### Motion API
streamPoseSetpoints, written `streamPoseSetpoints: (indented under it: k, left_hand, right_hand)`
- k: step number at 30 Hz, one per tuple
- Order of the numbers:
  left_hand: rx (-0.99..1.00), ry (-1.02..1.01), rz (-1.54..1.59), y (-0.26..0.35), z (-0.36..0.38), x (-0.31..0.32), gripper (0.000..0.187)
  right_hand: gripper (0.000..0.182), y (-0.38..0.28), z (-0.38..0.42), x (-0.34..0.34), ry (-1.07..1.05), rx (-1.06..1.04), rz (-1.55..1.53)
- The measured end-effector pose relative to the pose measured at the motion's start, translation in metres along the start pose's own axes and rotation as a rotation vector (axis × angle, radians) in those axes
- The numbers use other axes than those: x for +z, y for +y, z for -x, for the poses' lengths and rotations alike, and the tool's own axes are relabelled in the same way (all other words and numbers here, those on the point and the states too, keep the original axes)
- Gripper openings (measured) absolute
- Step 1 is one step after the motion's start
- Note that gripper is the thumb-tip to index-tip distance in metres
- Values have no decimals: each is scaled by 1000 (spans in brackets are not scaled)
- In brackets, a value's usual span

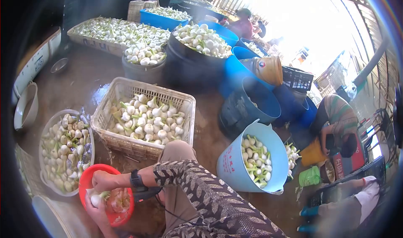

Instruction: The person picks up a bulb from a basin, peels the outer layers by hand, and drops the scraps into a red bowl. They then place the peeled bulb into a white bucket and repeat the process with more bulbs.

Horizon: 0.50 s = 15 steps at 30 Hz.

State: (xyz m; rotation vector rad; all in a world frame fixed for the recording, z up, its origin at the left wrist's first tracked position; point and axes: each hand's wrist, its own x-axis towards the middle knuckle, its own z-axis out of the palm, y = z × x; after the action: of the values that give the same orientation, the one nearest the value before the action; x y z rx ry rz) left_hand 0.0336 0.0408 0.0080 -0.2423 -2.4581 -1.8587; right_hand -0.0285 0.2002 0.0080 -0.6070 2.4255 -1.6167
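Observation:
My left hand (97, 213) holds a white garlic bulb (96, 200) with a short green stem, above the left side of a red basin (125, 218). Over the same basin, my right hand (103, 181), with a dark watch on its wrist, is closed just above the bulb. Whatever its fingers grip is hidden. Pinkish-brown peelings (118, 201) lie in the basin. Left of it stands a round translucent tub (43, 143) of garlic bulbs in varied shades. Beyond my knee is a cream plastic crate (184, 101) of whiter garlic bulbs.
A light-blue bucket (228, 164) of garlic stands right of my legs. Behind the crate are a black tub (189, 66), a long white tray (96, 47) and blue tubs (157, 20), all heaped with garlic. People (340, 116) sit at right and farther back. Wet brown floor (71, 87) shows at left.

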Motion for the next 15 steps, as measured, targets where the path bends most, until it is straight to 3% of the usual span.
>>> streamPoseSetpoints:
  k: [1,2,4,5,7,10,11,13,14,15]
  left_hand:
    - [91,135,-45,8,3,5,47]
    - [89,139,-50,7,5,5,47]
    - [-63,132,546,5,5,10,46]
    - [-66,129,547,-1,5,9,46]
    - [-503,-53,800,-26,8,-7,46]
    - [-625,-215,1061,-68,5,-27,41]
    - [-686,21,1016,-55,8,-23,41]
    - [-661,-30,1064,-68,-3,-26,42]
    - [-632,-76,1103,-70,-3,-36,43]
    - [-618,-135,1201,-24,-1,-32,44]
  right_hand:
    - [24,-7,1,-3,-20,114,21]
    - [24,-4,-2,1,-24,112,17]
    - [29,10,-10,8,-21,124,-246]
    - [25,-4,-7,2,-85,174,-352]
    - [23,-12,-6,7,-70,90,-375]
    - [17,-1,-10,17,-45,7,-395]
    - [17,0,-10,16,-40,38,-380]
    - [16,-19,-6,7,-26,195,-458]
    - [15,-8,-15,15,61,170,-219]
    - [19,2,-29,19,71,-194,25]
